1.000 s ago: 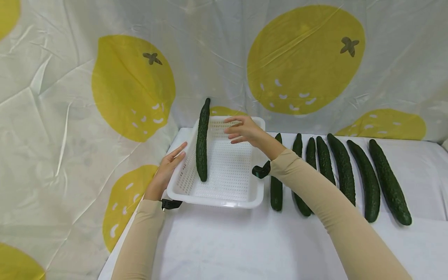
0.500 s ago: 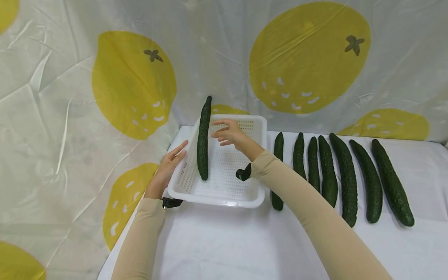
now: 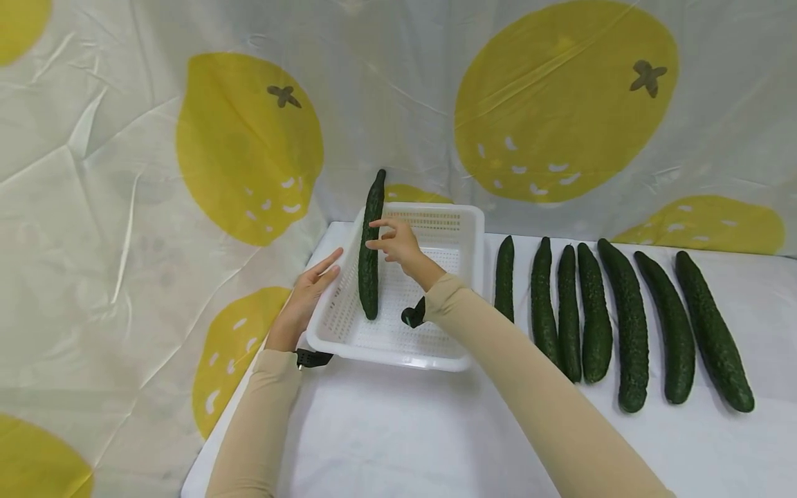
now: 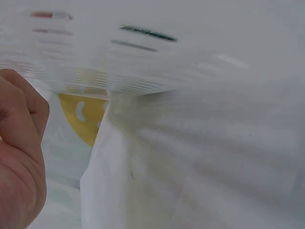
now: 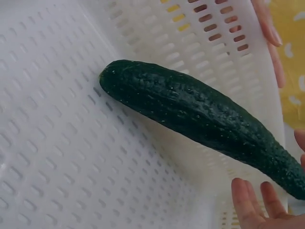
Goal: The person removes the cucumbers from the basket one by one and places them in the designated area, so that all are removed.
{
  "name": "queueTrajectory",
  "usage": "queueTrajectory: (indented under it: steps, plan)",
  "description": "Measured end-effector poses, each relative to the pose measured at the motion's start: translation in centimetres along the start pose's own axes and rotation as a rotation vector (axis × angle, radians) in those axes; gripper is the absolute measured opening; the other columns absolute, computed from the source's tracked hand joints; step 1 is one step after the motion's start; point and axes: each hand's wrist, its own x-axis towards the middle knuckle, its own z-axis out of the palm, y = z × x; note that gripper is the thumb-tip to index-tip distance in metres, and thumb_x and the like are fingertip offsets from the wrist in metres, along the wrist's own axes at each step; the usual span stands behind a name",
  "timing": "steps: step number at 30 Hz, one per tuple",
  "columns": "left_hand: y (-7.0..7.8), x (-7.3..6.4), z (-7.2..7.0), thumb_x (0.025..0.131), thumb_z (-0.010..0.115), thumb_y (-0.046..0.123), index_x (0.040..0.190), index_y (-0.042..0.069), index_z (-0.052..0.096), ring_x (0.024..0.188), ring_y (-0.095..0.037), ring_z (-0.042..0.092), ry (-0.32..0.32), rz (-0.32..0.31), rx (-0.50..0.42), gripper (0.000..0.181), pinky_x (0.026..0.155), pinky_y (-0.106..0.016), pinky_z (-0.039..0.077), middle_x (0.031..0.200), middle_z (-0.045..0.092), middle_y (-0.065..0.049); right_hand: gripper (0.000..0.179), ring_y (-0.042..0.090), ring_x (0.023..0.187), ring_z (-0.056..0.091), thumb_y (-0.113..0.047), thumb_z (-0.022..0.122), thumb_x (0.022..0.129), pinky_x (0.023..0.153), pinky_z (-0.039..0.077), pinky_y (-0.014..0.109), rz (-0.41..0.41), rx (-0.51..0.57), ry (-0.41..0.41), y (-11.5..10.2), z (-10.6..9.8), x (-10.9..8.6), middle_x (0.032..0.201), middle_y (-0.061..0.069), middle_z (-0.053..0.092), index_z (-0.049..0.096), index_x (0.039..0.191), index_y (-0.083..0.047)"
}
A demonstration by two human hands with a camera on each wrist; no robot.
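A long dark green cucumber (image 3: 369,277) leans in a white slotted plastic basket (image 3: 398,359). Its lower end is down in the basket, and its narrow stem end sticks up past the back left corner. My right hand (image 3: 400,243) reaches in over the basket, thumb and fingers spread around the cucumber's upper half. In the right wrist view, gaps show between the cucumber (image 5: 190,109) and the fingers (image 5: 248,202). Outside the basket's left wall, my left hand (image 3: 305,297) rests with extended fingers against it, thumb near the rim.
Several more cucumbers (image 3: 625,325) lie side by side on the white tablecloth (image 3: 398,429), right of the basket. A lemon-print sheet (image 3: 398,104) hangs behind and at the left. My right sleeve (image 3: 523,387) crosses above the table beside the nearest cucumbers.
My right hand has moved left across the basket until its fingers overlap the cucumber. The left hand stays at the basket's side. The whole head view has shifted slightly.
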Motion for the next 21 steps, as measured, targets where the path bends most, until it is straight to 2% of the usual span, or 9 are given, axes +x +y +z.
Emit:
queueTrajectory:
  steps: [5,14,17,21]
  plan:
    - [-0.2,0.0,0.1,0.104,0.055,0.030,0.155,0.024,0.040,0.108,-0.019,0.061,-0.002,0.002,-0.003,0.053,0.082,-0.031,0.055,0.145,0.047,-0.018,0.046,0.033,0.122,0.047,-0.004,0.074,0.090,0.096,0.046,0.058,-0.032,-0.015,0.010,0.8,0.4,0.3,0.140,0.022,0.045,0.062,0.134,-0.012]
    - [-0.3,0.0,0.0,0.104,0.055,0.032,0.155,0.025,0.040,0.110,-0.020,0.061,-0.002,0.007,0.002,0.054,0.082,-0.031,0.055,0.145,0.047,-0.017,0.054,0.034,0.124,0.046,-0.003,0.072,0.091,0.095,0.047,0.056,-0.037,0.026,-0.022,1.7,0.6,0.4,0.140,0.021,0.042,0.057,0.141,-0.016]
    - [-0.3,0.0,0.0,0.104,0.055,0.032,0.155,0.025,0.040,0.111,-0.021,0.060,-0.004,0.011,0.004,0.054,0.082,-0.031,0.055,0.146,0.047,-0.016,0.055,0.033,0.118,0.050,-0.002,0.071,0.092,0.091,0.050,0.055,-0.042,0.017,-0.038,1.9,0.6,0.4,0.137,0.021,0.043,0.056,0.142,-0.017]
    - [-0.3,0.1,0.0,0.104,0.054,0.031,0.155,0.025,0.040,0.113,-0.023,0.060,-0.006,0.024,-0.005,0.053,0.083,-0.032,0.055,0.146,0.047,-0.017,0.059,0.029,0.101,0.056,0.000,0.072,0.091,0.082,0.055,0.048,-0.057,-0.006,-0.053,2.1,0.8,0.6,0.132,0.022,0.045,0.054,0.144,-0.018]
